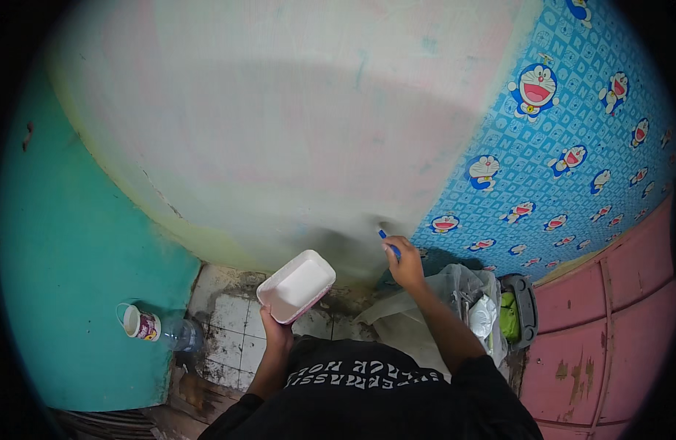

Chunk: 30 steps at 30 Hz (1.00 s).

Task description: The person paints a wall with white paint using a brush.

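Note:
My left hand point(278, 332) grips one end of an open rectangular tub point(309, 278), white inside and pinkish on its outer side. The tub is tilted in front of the wall; whether white paint lies in it I cannot tell. In my right hand point(406, 265) is a small blue-handled paintbrush point(382, 234), its tip pointing up at the whitish painted wall point(294, 148). The tip is at or very near the wall surface, left of the blue cartoon wallpaper point(497, 206). Pink and green patches show faintly through the white coat.
A small bucket point(133, 323) and a clear plastic bottle point(185, 335) are by the green wall point(85, 236). Below my right arm sits a plastic bag point(453, 289) of items, beside a grey plastic object point(522, 311). Stained white tiles point(228, 319) cover the floor; pink panels point(574, 352) stand right.

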Each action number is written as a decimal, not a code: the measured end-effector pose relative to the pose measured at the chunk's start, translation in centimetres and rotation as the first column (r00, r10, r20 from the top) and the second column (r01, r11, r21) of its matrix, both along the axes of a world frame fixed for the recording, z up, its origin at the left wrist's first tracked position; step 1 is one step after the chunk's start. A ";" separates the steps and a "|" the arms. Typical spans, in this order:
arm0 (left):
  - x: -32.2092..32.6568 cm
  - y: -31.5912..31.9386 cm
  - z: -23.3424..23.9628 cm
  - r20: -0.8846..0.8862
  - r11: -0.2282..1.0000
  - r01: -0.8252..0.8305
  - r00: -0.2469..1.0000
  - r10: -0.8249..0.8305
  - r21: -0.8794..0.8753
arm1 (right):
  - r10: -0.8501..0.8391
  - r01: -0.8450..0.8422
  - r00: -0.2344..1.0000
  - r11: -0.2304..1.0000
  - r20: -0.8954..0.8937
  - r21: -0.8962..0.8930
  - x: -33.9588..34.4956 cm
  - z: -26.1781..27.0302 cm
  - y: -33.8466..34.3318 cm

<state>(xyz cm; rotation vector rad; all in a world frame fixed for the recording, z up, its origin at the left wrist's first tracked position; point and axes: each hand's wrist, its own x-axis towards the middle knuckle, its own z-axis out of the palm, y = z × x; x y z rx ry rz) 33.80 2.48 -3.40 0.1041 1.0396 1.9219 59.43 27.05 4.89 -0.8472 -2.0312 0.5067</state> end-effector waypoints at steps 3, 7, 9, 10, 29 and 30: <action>-0.4 0.3 0.5 -0.030 0.998 0.060 0.998 -0.059 0.023 | -0.399 0.047 0.772 0.812 -0.495 -0.581 -0.8 -4.5 -0.2; -1.9 -0.3 0.1 -0.074 0.990 0.133 0.988 -0.137 -0.050 | -0.613 -0.096 0.495 0.666 -0.616 -0.740 0.3 -3.0 -3.3; -3.0 -0.5 -0.3 -0.056 0.986 0.156 0.986 -0.159 -0.053 | -0.638 -0.120 0.418 0.666 -0.646 -0.736 0.2 -1.3 -5.0; -3.4 -0.5 -0.1 -0.056 0.982 0.185 0.981 -0.187 -0.045 | -0.645 -0.145 0.335 0.685 -0.686 -0.714 -0.1 -0.2 -5.9; -14.5 -0.3 4.3 0.038 0.879 0.459 0.883 -0.467 0.127 | -0.337 -0.043 0.782 0.810 -0.524 -0.585 -18.5 5.7 -17.3; -15.0 -0.5 4.1 0.046 0.881 0.458 0.884 -0.465 0.121 | -0.323 -0.060 0.786 0.808 -0.526 -0.586 -19.6 5.6 -17.7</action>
